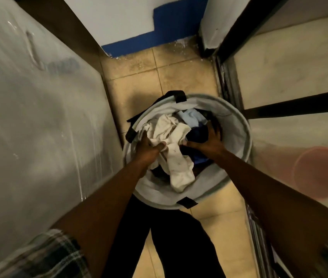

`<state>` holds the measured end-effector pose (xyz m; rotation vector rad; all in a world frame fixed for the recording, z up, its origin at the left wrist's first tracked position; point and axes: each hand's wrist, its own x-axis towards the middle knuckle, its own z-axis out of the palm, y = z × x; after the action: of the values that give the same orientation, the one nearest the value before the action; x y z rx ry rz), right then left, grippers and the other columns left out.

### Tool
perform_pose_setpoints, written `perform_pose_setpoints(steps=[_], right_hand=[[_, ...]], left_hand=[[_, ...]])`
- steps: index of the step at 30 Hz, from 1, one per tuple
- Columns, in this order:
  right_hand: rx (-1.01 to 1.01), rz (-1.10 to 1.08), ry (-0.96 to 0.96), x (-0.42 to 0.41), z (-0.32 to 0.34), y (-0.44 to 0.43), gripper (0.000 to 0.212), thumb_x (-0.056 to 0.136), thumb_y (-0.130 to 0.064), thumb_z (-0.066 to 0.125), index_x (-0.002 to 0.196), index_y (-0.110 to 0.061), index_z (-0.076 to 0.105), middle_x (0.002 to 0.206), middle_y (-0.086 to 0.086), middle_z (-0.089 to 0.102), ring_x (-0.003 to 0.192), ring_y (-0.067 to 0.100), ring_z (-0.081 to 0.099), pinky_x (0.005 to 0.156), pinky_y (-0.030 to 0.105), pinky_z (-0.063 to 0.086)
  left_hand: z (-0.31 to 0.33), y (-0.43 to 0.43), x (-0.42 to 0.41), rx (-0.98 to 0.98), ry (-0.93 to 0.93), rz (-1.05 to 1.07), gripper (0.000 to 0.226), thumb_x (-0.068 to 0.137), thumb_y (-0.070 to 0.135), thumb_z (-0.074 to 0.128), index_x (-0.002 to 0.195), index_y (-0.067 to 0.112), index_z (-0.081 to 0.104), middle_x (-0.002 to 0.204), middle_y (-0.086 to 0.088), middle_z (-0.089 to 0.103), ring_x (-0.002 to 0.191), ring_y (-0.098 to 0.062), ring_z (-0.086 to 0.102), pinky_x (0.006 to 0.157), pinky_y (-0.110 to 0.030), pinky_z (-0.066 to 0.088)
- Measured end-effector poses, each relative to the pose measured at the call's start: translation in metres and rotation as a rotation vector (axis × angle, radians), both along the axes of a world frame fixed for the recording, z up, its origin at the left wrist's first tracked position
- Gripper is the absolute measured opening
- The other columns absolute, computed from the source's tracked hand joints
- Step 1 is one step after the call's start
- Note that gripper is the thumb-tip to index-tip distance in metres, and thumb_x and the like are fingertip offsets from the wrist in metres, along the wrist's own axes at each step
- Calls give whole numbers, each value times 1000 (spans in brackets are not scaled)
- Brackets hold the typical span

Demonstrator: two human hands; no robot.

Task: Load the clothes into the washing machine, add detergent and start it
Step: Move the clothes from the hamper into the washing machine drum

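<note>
grey basket (pixel 237 125) with black handles; white, pale blue, navy clothes (pixel 179 157); plaid sleeves.

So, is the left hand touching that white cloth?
Touching. The head view shows the left hand pinching the white cloth inside the basket.

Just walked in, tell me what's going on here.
A person stands over a round grey laundry hamper on the tiled floor, both hands down inside it. The left hand grips a white cloth, and the right hand grips a dark blue garment beside it. A light blue piece lies further back. All the clothes in view are in the hamper, not in a machine.
</note>
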<state>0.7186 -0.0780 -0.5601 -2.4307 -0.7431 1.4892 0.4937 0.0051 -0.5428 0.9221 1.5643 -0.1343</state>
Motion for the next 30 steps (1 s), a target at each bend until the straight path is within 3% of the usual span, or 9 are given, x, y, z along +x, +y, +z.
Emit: perform_pose_setpoints(steps=[5, 9, 11, 14, 18, 22, 26, 28, 30], right_hand=[[90, -186, 200, -24, -2, -2, 135, 64, -28, 99, 165, -20, 9, 169, 3, 24, 151, 21, 31, 115, 31, 35], [111, -218, 235, -48, 26, -3, 69, 76, -8, 89, 135, -19, 57, 120, 2, 59, 103, 14, 62, 75, 18, 50], [154, -265, 303, -56, 44, -5, 44, 81, -1, 81, 114, -22, 62, 108, 6, 69, 91, 18, 70, 66, 19, 56], [188, -419, 376, -62, 77, -7, 39, 79, -2, 78, 104, -30, 66, 100, 3, 75, 87, 18, 74, 63, 22, 59], [252, -521, 420, -72, 135, -14, 55, 65, -19, 79, 119, -23, 70, 108, 5, 77, 96, 26, 74, 80, 42, 63], [344, -603, 445, -79, 202, -28, 45, 66, -17, 76, 108, -34, 74, 102, 1, 80, 97, 30, 75, 82, 44, 63], [425, -683, 477, -83, 274, -38, 50, 71, -14, 75, 120, -21, 70, 111, 11, 77, 101, 33, 74, 85, 45, 62], [474, -685, 471, -86, 310, -41, 47, 83, 0, 71, 128, -13, 67, 114, 12, 76, 104, 33, 74, 89, 45, 61], [503, -675, 461, -89, 346, -46, 45, 86, 6, 68, 127, -14, 67, 112, 10, 77, 106, 33, 73, 91, 45, 61]], left_hand=[[0, -17, 16, -221, -125, 175, 65, 96, 41, 63, 152, 45, 31, 154, 3, 45, 127, -29, 52, 88, -46, 54], [26, -32, 27, -244, -221, 266, 58, 102, 30, 56, 154, 40, 32, 155, 1, 45, 130, -30, 52, 92, -48, 52], [42, -36, 24, -215, -281, 324, 57, 103, 23, 55, 154, 35, 35, 154, -3, 48, 129, -30, 57, 101, -52, 53], [69, -43, 15, -130, -366, 331, 55, 103, 16, 55, 154, 28, 38, 152, -4, 51, 130, -26, 58, 110, -51, 47], [123, -51, 8, -48, -380, 348, 59, 101, 17, 58, 154, 26, 35, 156, -1, 44, 136, -23, 51, 112, -45, 47], [186, -56, 6, 50, -359, 272, 60, 98, 20, 64, 152, 27, 39, 142, 10, 47, 118, -6, 55, 74, -6, 52], [253, -58, 4, 121, -438, 210, 54, 97, 22, 66, 147, 30, 46, 139, 15, 54, 116, 4, 56, 79, -5, 48], [292, -58, 1, 158, -473, 173, 48, 96, 25, 67, 139, 41, 49, 129, 27, 55, 108, 21, 53, 80, -3, 47], [329, -61, -4, 180, -494, 151, 43, 94, 31, 68, 130, 51, 52, 126, 34, 56, 112, 22, 52, 87, -5, 47]])
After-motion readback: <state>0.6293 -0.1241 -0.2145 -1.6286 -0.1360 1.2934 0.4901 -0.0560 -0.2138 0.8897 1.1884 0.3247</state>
